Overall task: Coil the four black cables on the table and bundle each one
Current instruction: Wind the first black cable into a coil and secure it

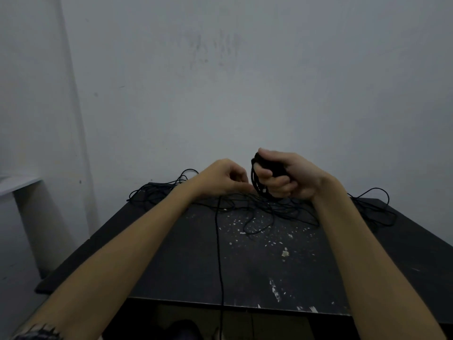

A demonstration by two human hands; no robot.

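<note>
My right hand is closed around a coil of black cable, held up above the far part of the black table. My left hand sits just left of the coil, fingers pinched on the same cable's loose strand, which drops straight down over the table's front edge. Several other black cables lie tangled across the far half of the table, with loops hanging past the back left and right edges.
The table top is speckled with white paint flecks. A grey wall stands directly behind the table. A white shelf edge juts out at the far left. Dark floor shows under the front edge.
</note>
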